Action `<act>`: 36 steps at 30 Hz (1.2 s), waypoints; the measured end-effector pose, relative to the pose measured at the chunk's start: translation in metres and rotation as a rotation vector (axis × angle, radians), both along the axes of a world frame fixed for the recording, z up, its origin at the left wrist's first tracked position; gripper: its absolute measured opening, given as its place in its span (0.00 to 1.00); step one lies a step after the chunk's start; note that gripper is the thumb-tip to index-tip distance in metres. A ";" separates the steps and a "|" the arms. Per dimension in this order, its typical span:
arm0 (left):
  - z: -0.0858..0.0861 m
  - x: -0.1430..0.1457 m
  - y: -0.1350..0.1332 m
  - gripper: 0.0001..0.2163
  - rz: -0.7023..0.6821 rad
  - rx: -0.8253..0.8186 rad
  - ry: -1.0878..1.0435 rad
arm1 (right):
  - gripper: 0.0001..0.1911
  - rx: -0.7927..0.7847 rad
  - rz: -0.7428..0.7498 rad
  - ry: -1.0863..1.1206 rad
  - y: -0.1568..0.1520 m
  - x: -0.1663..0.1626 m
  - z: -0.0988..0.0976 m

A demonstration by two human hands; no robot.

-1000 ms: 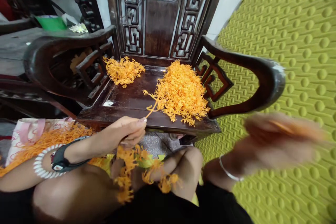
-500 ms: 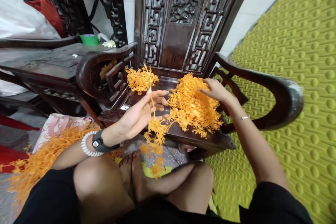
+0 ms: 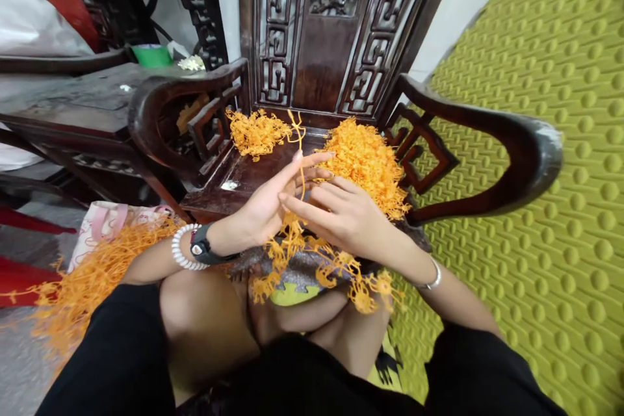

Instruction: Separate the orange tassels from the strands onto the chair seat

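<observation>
My left hand (image 3: 270, 201) pinches an orange curly strand (image 3: 301, 175) between thumb and fingers. One thin end sticks up above the thumb, and frilly clusters (image 3: 280, 253) dangle below the palm. My right hand (image 3: 348, 218) is against the left, its fingers curled and its thumb by the left palm. Another orange strand (image 3: 363, 289) with flower-like tufts hangs beneath it, apparently from its fingers; the grip itself is hidden. Behind the hands, a large heap of orange strands (image 3: 368, 162) lies on the chair seat (image 3: 266, 175), with a smaller heap (image 3: 256, 133) at the back left.
Curved armrests (image 3: 531, 143) flank the dark carved chair. Left of it stands a dark table (image 3: 73, 101) bearing a green tape roll (image 3: 152, 55). Long orange strands (image 3: 112, 260) spill over a pink-and-white bag (image 3: 102, 221). A yellow-green textured surface (image 3: 550, 253) fills the right side.
My right hand has come from the large heap to my left hand, bringing tufted orange strands that hang below it. My left hand keeps its strand. The view has shifted slightly.
</observation>
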State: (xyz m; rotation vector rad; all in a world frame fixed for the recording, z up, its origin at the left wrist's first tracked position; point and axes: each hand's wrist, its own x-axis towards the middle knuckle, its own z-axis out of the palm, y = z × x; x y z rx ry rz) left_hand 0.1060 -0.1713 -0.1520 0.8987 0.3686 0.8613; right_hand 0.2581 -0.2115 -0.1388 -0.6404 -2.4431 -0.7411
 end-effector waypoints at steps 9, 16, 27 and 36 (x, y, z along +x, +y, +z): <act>-0.013 -0.006 -0.010 0.17 -0.285 -0.051 0.230 | 0.08 -0.379 0.232 0.943 -0.016 -0.005 -0.031; -0.002 -0.014 -0.016 0.17 -0.337 0.088 0.204 | 0.07 -0.581 0.221 1.227 -0.022 -0.020 -0.045; -0.011 -0.014 -0.022 0.17 -0.309 0.441 0.418 | 0.22 -0.416 0.295 1.351 -0.004 -0.036 -0.053; -0.010 -0.031 -0.008 0.19 -0.194 0.625 0.676 | 0.21 -0.387 0.305 1.454 -0.045 -0.014 -0.023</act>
